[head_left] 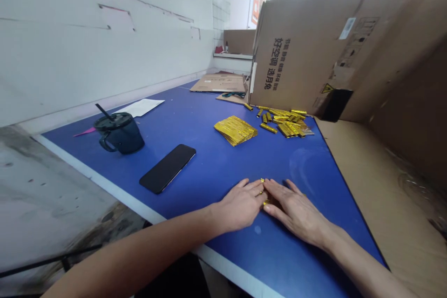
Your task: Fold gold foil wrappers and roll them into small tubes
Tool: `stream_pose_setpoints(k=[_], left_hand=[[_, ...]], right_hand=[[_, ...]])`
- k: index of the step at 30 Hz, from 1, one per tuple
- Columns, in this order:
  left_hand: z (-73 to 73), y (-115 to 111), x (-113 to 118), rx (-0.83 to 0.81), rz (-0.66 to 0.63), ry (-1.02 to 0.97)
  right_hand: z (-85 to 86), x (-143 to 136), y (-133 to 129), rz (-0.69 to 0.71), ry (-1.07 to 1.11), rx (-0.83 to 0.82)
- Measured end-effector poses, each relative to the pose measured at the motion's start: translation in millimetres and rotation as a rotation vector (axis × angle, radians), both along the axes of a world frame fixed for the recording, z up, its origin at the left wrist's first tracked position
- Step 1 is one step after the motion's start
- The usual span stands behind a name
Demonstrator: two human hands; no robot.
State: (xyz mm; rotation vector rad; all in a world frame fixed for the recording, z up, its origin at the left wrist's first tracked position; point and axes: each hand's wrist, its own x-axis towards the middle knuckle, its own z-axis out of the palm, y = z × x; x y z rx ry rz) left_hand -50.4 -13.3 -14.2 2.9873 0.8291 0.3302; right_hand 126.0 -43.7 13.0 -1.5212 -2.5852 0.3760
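My left hand (243, 205) and my right hand (296, 207) meet at the fingertips low over the blue table (195, 205). Between and beneath them lies a gold foil piece (266, 203), mostly covered by the fingers. The right fingers lie nearly flat with the thumb apart; the left fingers are pressed together on the foil. Beyond the hands sits a stack of flat gold foil sheets (235, 129). Behind it to the right, several small gold rolls (289, 129) are heaped beside the large cardboard box.
A black phone (168, 168) lies left of the hands. Farther left stands a dark lidded mug (120, 132) with a straw, near white paper (141, 107). The large cardboard box (307, 51) rises at the back right. Flat cardboard (219, 82) lies at the far end.
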Motion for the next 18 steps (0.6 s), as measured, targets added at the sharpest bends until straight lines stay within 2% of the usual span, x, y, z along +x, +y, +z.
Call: stream_pose_setpoints(k=[6, 11, 18], left_hand=[[-0.6, -17, -1, 0.078, -0.049, 0.048], [-2.9, -26, -2, 0.131, -0.026, 0.012], [7.5, 9, -4, 0.109, -0.002, 0.019]], right_hand=[[-5.4, 2, -1, -0.018, -0.011, 0.007], [-6.6, 2, 0, -0.023, -0.021, 0.033], [-3.8, 6, -8, -0.073, -0.116, 0.074]])
